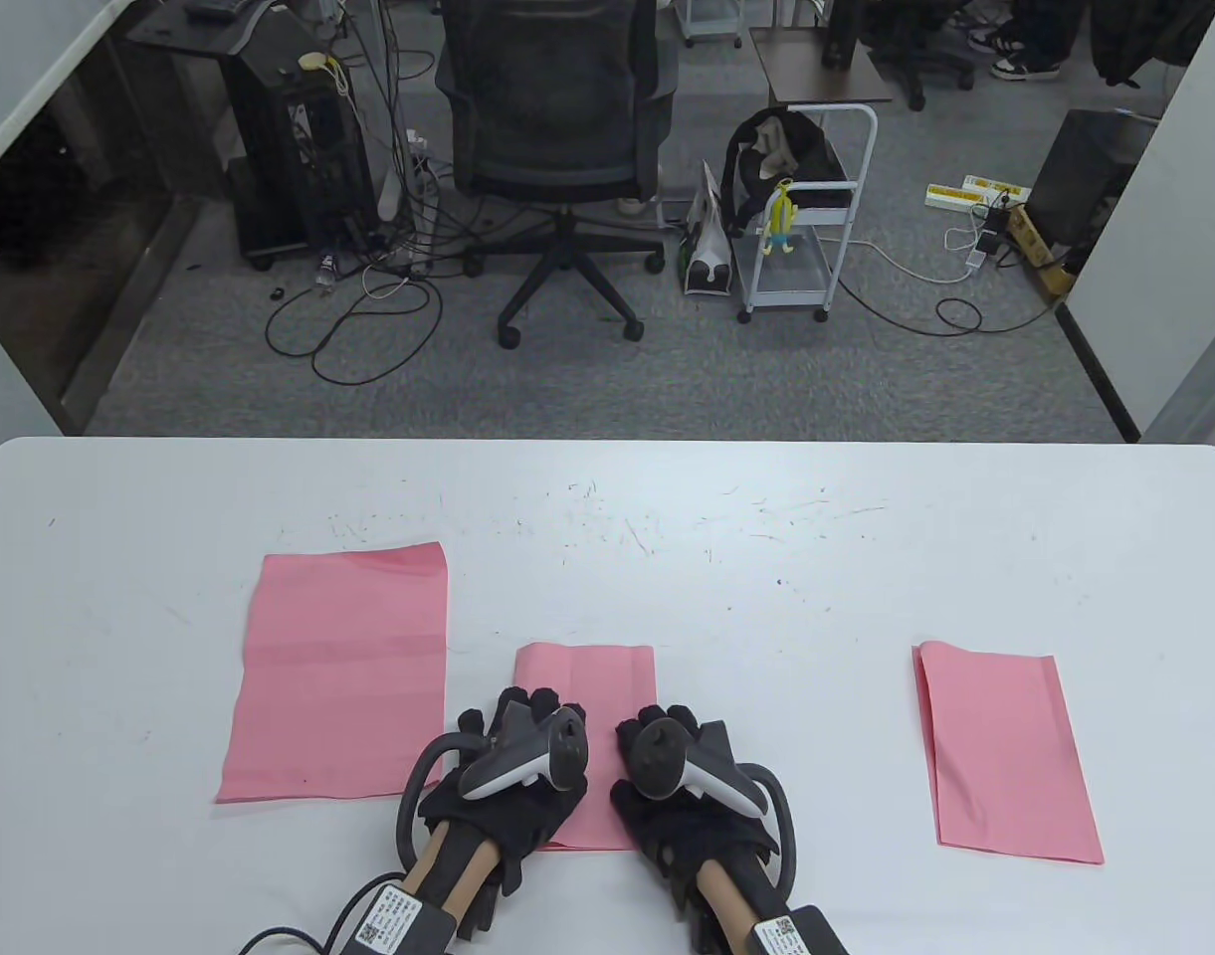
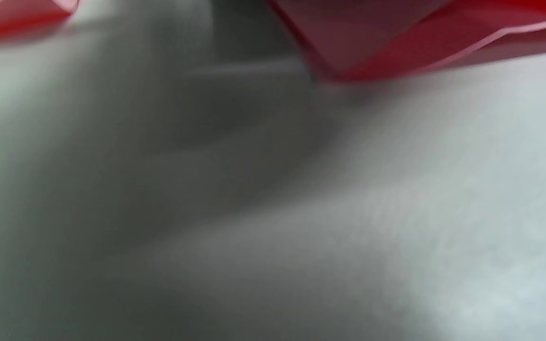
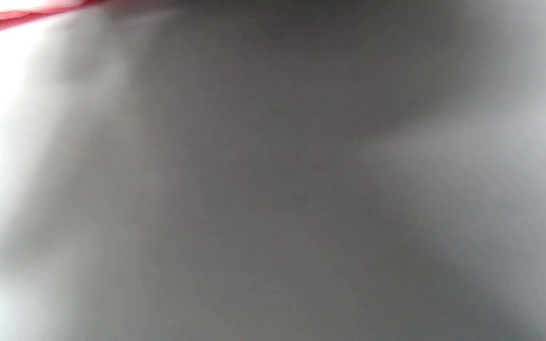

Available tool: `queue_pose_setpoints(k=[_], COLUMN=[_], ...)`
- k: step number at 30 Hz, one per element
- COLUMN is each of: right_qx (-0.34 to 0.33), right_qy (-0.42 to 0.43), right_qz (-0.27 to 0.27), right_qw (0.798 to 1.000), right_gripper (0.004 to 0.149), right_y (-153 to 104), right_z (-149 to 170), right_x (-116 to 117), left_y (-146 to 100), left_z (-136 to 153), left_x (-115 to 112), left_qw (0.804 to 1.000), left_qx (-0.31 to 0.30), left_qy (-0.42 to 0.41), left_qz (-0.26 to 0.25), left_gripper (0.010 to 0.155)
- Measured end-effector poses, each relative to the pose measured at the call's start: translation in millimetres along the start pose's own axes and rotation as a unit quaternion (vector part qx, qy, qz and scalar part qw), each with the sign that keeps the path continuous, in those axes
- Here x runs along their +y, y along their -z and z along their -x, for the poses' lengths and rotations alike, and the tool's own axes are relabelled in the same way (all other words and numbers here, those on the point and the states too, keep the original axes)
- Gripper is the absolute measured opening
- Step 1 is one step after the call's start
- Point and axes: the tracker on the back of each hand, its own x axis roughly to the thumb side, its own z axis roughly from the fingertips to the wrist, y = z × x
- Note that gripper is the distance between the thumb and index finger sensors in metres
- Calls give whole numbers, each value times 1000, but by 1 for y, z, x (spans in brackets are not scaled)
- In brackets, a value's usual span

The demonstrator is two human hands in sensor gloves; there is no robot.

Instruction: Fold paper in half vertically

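Note:
A narrow folded pink paper [image 1: 592, 681] lies on the white table [image 1: 667, 557] at the front centre. Both gloved hands lie palm down on its near half. My left hand [image 1: 515, 786] covers its left side and my right hand [image 1: 682, 796] its right edge. The fingers [image 1: 539, 700] lie on the sheet, with nothing gripped. The left wrist view is blurred and shows a raised pink paper edge [image 2: 396, 52] over the table. The right wrist view shows only a thin pink strip [image 3: 12, 20] at the top left.
A wider pink sheet [image 1: 338, 676] with crease lines lies flat to the left, close to my left hand. Another folded pink paper [image 1: 1005, 756] lies to the right. An office chair [image 1: 557, 129] and a white cart [image 1: 801, 219] stand beyond the table's far edge.

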Motion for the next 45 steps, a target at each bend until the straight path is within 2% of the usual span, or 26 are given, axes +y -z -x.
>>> queue_pose_setpoints(k=[2,4,17,19,24,28,37,39,45], right_qx=[0,0,0,-7,-23,-30,-19,-13,2], right_qy=[0,0,7,15,58,59,-2,-22,-13], right_qz=[0,0,-1,-6,30,47,22,28,12], right_qw=[1000,1000,1000,1000,998,997,1000,999,1000], right_gripper=[66,66,67,68,68,65,60,60,61], right_y=[0,0,0,-2,-19,-29,-25,-25,-21], right_z=[0,0,0,0,-2,-5,-7,-9,-11], right_x=[0,0,-2,-8,-32,-42,-24,-23,-26], left_y=[5,4,4,4,4,4,4,4,4], left_z=[3,4,3,3,3,3,2,2,2], left_x=[-6,-7,-9,-9,-9,-9,-9,-9,-9], left_qw=[1000,1000,1000,1000,1000,1000,1000,1000,1000], left_qx=[-7,-10,-11,-11,-11,-12,-12,-12,-11], left_qy=[-8,-11,-5,-4,-4,-4,-4,-4,-3], left_qz=[24,12,15,15,15,16,17,17,16], left_gripper=[75,75,75,75,75,75,75,75,75])
